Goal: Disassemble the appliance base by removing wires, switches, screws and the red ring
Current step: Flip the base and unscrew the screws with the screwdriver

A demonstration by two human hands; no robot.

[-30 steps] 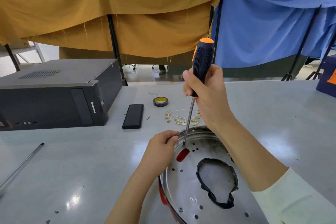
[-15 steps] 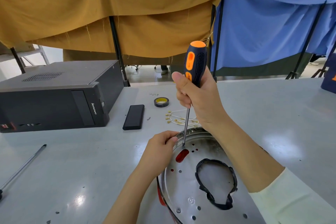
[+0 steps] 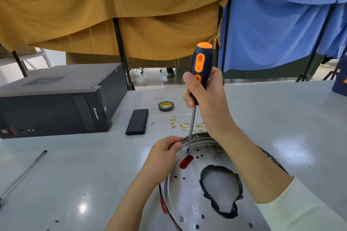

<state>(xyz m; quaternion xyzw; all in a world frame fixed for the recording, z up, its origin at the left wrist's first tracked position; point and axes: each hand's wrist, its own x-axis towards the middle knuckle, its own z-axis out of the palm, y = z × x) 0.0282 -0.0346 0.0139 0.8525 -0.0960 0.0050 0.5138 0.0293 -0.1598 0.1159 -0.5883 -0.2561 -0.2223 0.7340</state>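
Unscrewing the appliance base [image 3: 189, 189] on the grey surface [image 3: 78, 170]

The base is the landmark: the left hand [image 3: 163, 152] pinches its far-left rim, and above it the right hand [image 3: 208, 99] wraps the screwdriver [image 3: 201, 69], tip on a screw [image 3: 187, 153] near that rim. A tilted shaft could cam out, stripping the head or skidding toward the steadying fingers.

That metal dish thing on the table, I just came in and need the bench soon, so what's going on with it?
A person is taking apart a round metal appliance base. The right hand holds an orange-and-black screwdriver upright, its tip set on a screw near the base's far rim, beside a red slot. The left hand grips the rim to steady it. A few wires with brass terminals lie on the table just beyond, and other screws remain in the base.
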